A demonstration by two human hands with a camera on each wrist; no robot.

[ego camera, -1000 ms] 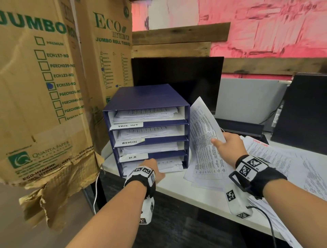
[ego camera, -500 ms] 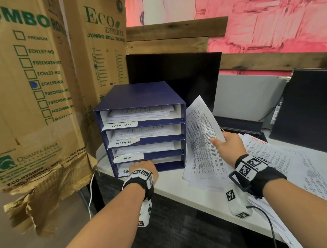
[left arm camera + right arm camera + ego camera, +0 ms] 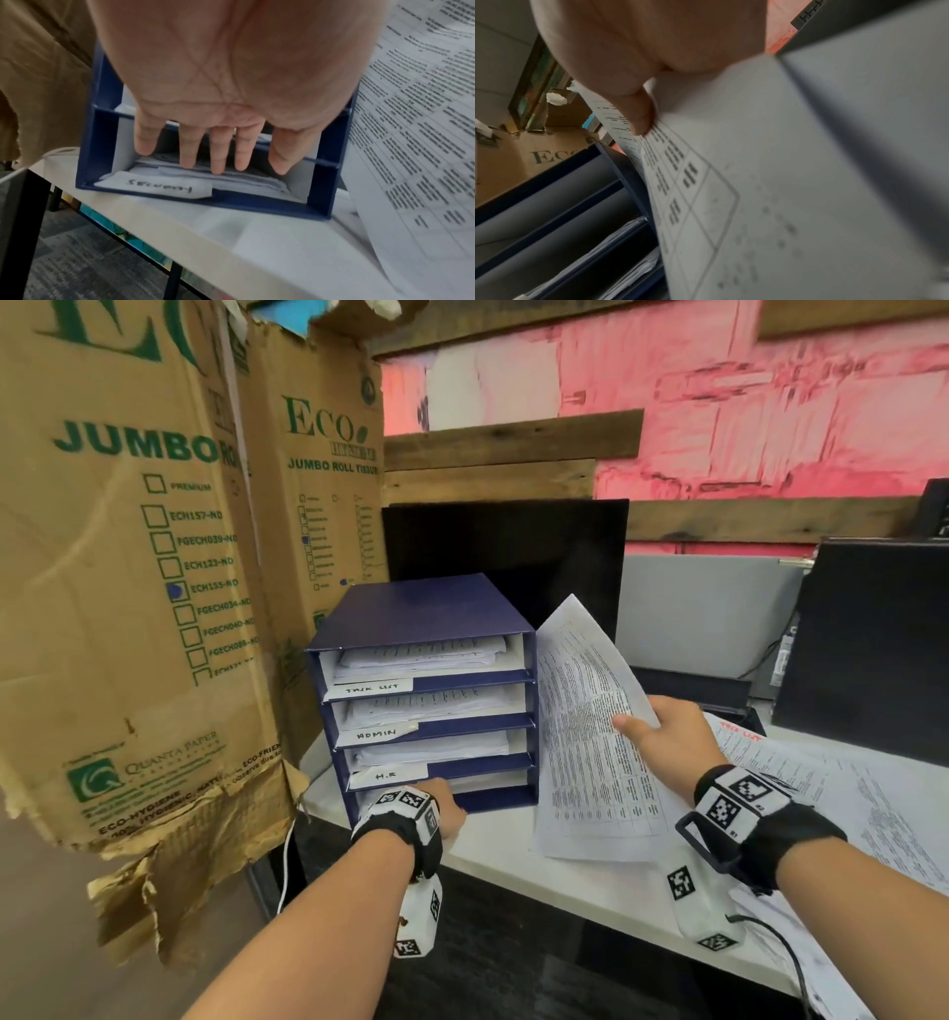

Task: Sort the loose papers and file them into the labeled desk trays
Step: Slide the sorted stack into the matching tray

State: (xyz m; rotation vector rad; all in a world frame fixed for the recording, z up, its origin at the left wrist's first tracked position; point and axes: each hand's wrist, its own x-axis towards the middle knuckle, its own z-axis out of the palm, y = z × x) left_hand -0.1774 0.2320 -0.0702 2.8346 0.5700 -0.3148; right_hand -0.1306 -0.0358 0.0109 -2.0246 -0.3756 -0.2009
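Papers [image 3: 585, 737] gripped by the right hand [image 3: 667, 737], thumb [image 3: 639, 115] pinching the printed sheet near its right edge, other fingers hidden behind. Tilted up on the sheet's lower edge, just left of that hand, leaning beside the right wall of the blue desk trays [image 3: 426, 695]; touching or not, could not tell. More loose sheets [image 3: 847, 793] spread flat on the white surface [image 3: 565, 880] right of and beyond the same hand.

Left hand [image 3: 441, 809] reached into the lowest tray, fingers [image 3: 218, 154] straight and slightly spread, tips over the stack of filed paper [image 3: 231, 178] inside, gripping nothing. Handwritten label [image 3: 162, 186] stuck at the tray's front lip, just below and left of those fingers. Three labelled trays above that hand, each holding paper, with open slot room over every stack.

Trays stood close to the near-left corner of the surface, front edge just beneath the left wrist. Tall cardboard boxes [image 3: 128, 582] crowded left of that hand. Dark monitor [image 3: 513, 557] behind the trays.
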